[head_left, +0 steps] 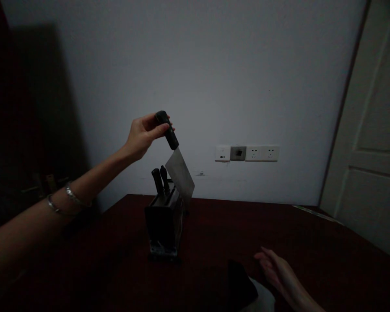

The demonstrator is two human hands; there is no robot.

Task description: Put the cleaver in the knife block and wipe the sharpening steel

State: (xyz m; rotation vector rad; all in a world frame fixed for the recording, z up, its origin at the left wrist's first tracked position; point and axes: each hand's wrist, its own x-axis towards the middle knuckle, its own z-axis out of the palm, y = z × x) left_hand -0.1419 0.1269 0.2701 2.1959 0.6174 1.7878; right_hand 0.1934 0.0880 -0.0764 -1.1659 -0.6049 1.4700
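My left hand (146, 132) is closed round the black handle of a cleaver (181, 173), raised over the table. Its broad blade slants downward, with the lower part at the right side of a dark knife block (162, 221); whether it touches the block I cannot tell. Several black handles (159, 180) stick up from the block's top. My right hand (273, 266) is held low at the lower right, fingers stretched out and holding nothing. Beside it lies a dark object with a pale, whitish part (261, 297), cut off by the frame's lower edge; its kind is unclear.
The dark red table (221, 229) reaches to a pale wall (214, 78). Sockets and a switch panel (247, 153) are set in the wall above it. A whitish door (373, 173) stands at the right. The left side is in deep shadow.
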